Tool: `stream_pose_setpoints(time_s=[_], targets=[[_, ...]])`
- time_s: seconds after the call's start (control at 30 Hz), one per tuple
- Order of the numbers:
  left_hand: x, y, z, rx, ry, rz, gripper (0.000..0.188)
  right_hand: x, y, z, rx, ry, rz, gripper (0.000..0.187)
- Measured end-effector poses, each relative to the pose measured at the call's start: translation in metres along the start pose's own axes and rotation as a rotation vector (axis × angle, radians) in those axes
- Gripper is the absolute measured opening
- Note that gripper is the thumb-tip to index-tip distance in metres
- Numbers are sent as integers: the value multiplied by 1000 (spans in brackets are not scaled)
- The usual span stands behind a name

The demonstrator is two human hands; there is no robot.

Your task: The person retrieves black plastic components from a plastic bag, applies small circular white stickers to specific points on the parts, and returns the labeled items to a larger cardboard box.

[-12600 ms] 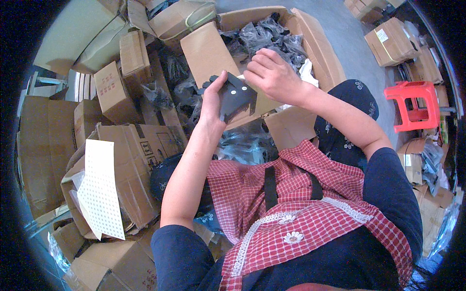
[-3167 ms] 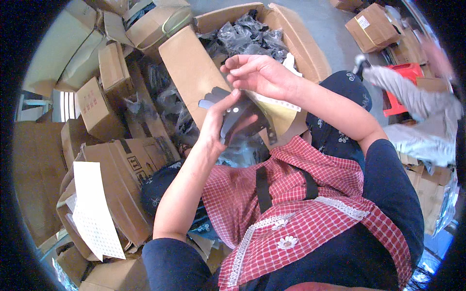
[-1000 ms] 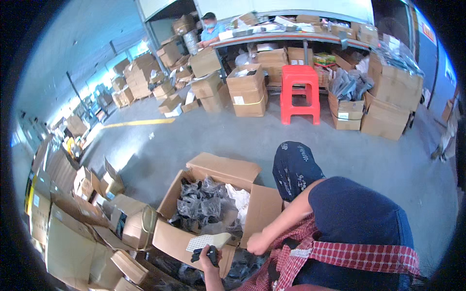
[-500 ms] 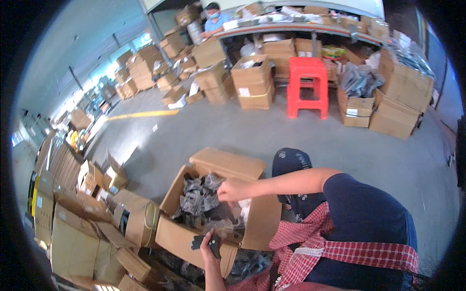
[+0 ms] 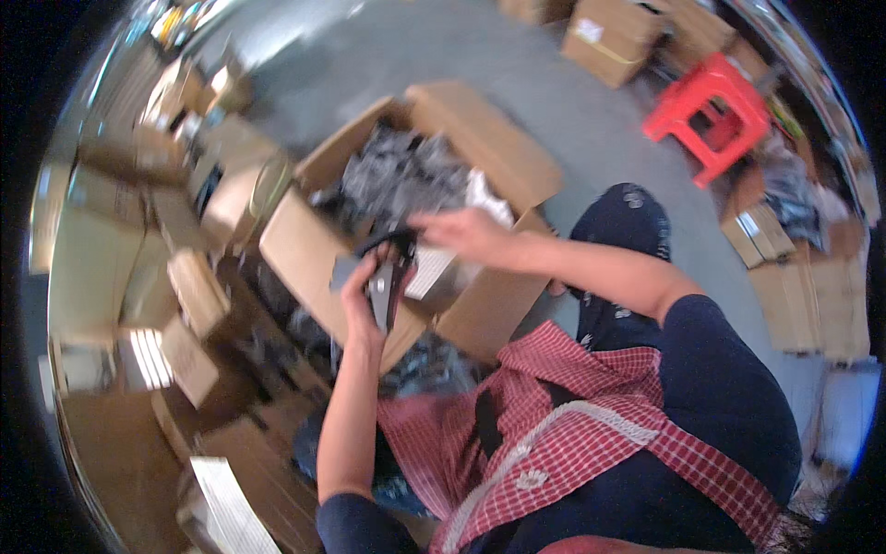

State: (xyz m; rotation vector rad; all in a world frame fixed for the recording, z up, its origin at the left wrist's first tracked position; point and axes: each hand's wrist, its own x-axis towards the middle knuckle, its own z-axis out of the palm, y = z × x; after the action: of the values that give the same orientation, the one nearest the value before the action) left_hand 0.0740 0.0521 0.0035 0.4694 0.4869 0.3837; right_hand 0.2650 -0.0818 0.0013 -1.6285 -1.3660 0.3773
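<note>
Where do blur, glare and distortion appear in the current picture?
Head view: blur softens the dark piece in the left hand, and the right hand; head view: pale glare on the floor near the top; head view: fisheye bending and black corners.

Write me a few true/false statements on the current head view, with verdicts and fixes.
1. The left hand holds a dark part. True.
2. The open box is empty. False: the open box has dark crumpled plastic in it.
3. A red stool is to the right of the open box. True.
4. The right hand rests on the red stool. False: the right hand is close to the dark part.
5. The apron is plain green. False: the apron is red checked.
6. A white sheet shows at lower left. True.
</note>
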Motion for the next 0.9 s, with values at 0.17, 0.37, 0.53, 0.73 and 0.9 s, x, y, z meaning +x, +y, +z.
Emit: stream_pose_setpoints(time_s=[0.17,0.37,0.53,0.73,0.9], targets=[[-13,16,-3,-31,9,-7,32,11,-46,-19,330,26,102,35],[-19,-2,13,-30,-113,-164,58,10,-56,-34,-74,-76,-314,49],[-28,0,12,18,-19,-202,51,6,-49,-22,-60,-290,-325,64],[-28,-8,-9,190,104,-209,41,4,-52,-10,126,-381,39,66],[-35,-14,-2,220,160,-220,41,7,-50,-5,135,-498,25,51]])
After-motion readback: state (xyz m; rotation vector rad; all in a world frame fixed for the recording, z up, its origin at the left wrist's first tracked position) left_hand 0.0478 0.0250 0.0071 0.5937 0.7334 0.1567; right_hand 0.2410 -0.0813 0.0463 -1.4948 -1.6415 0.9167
